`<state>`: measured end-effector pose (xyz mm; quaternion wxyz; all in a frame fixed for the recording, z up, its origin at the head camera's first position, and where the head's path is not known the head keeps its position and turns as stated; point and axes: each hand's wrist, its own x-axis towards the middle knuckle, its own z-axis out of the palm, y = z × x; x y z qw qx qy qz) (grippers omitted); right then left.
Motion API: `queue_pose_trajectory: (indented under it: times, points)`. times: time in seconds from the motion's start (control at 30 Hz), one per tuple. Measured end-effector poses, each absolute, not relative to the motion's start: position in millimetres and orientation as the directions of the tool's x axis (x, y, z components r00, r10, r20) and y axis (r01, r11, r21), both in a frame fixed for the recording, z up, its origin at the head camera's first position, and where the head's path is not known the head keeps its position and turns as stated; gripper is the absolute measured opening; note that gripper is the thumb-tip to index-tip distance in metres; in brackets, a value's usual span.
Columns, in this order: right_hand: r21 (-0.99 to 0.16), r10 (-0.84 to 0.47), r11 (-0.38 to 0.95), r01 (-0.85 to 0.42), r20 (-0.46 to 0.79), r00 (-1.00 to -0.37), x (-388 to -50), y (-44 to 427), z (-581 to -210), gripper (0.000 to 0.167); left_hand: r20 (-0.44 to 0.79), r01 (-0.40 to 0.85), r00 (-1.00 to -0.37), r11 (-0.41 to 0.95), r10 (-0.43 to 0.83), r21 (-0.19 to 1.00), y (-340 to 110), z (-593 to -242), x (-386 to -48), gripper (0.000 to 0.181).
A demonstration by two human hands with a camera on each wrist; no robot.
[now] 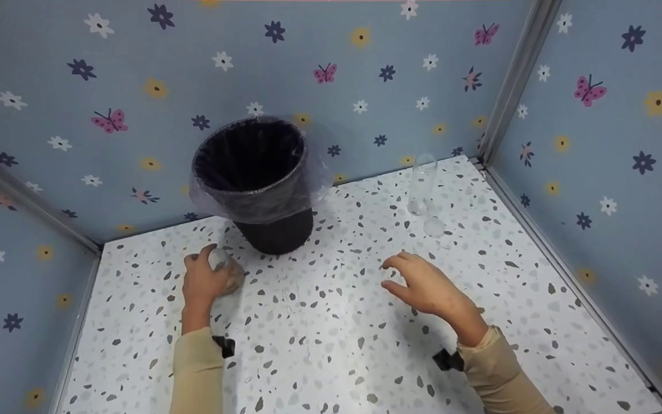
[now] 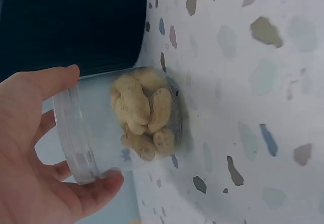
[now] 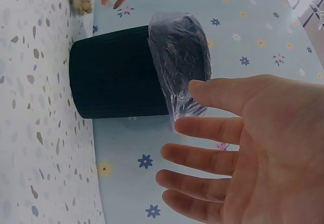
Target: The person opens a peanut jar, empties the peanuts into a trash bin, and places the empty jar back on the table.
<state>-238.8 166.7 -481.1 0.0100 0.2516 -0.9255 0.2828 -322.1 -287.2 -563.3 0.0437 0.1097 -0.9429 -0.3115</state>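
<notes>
My left hand (image 1: 200,279) grips a clear jar (image 2: 96,117) round its upper end, thumb on one side and fingers on the other. Peanuts in their shells (image 2: 134,105) fill the jar's lower part. The jar stands on the speckled tabletop, just left of a black trash bin (image 1: 276,233) lined with a thin clear bag (image 3: 177,62). Over the right half of the table, my right hand (image 1: 431,287) holds nothing. Its fingers are spread and fairly straight in the right wrist view, with the bin beyond them.
At the back right stands a tall clear container (image 1: 423,184), with a clear round disc (image 1: 434,226) lying in front of it. Flower-patterned panels (image 1: 377,115) wall the table (image 1: 319,356) at the back and both sides.
</notes>
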Motion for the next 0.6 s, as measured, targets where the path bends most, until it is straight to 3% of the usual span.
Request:
queue_pose_trajectory:
  times: [0.3,0.6]
  points:
    - [-0.591,-0.495,0.635,-0.498,0.185,-0.849,-234.9,146.2,-484.0,0.031,0.139,-0.079,-0.957,0.690,-0.253,0.719,-250.2,-534.4,-251.5,0.080]
    - [-0.830,-0.445,0.357,-0.429,0.252,-0.859,-223.1,113.3,-492.5,0.037,0.272,0.109,-0.938,0.561,-0.216,0.821,-194.5,-515.2,-186.7,0.071]
